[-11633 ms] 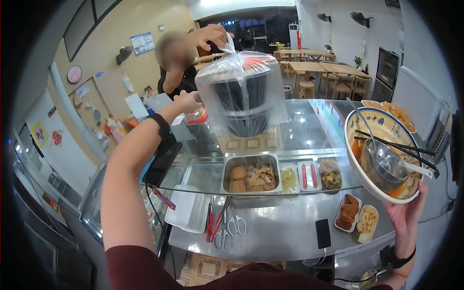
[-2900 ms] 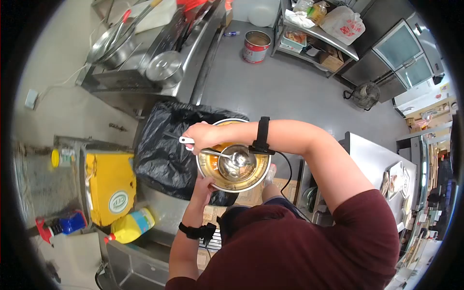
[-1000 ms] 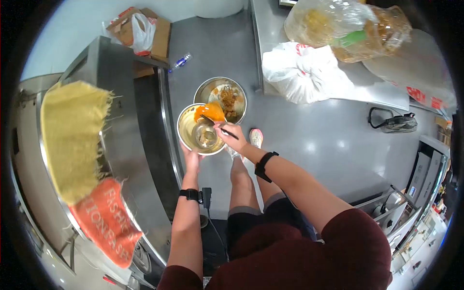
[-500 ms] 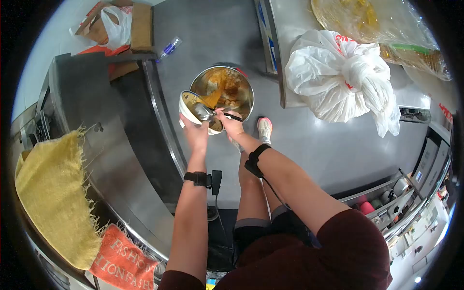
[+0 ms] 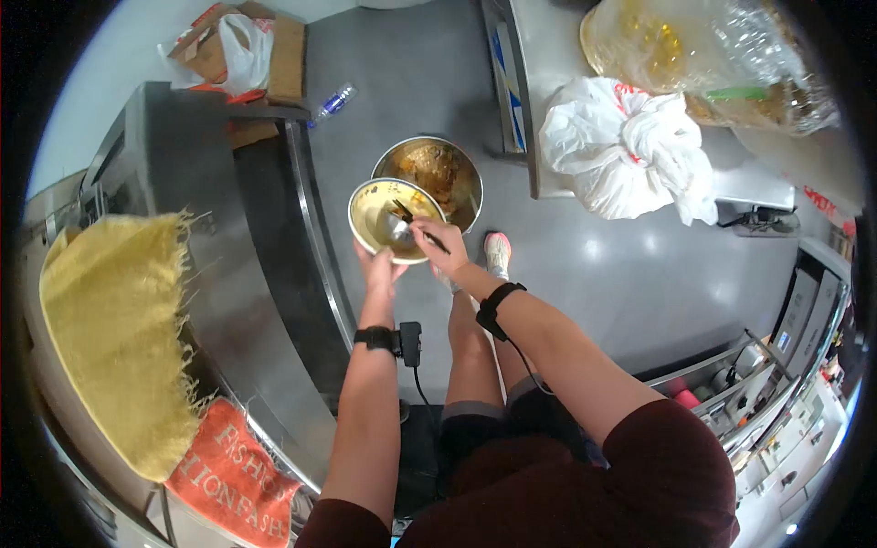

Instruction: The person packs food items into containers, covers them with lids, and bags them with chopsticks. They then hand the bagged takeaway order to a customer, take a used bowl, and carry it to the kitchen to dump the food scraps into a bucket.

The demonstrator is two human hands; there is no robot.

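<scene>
My left hand point(image 5: 378, 265) grips a large pale bowl point(image 5: 367, 222) from below at its near side. Over the bowl's right part is my right hand point(image 5: 437, 245), closed on black chopsticks point(image 5: 435, 241) whose tips point into the bowl. A metal ladle point(image 5: 398, 228) lies inside, partly hidden by that hand. Some orange residue shows near the bowl's far right rim. Just beyond and below the bowl stands a round metal bin point(image 5: 470, 173) on the floor, with brown and orange food waste in it.
A steel counter stands at the left, with a yellow cloth point(image 5: 119, 338) and a red cloth point(image 5: 236, 475). On the right shelf sit a tied white bag point(image 5: 626, 151) and clear bags point(image 5: 703, 55). A plastic bottle point(image 5: 334, 102) lies on the floor near a cardboard box point(image 5: 287, 59).
The bowl, tipped over the bin with orange liquid flowing out half a second ago, is now more level and nearer upright. Both hands have kept their holds, and the pouring has stopped.
</scene>
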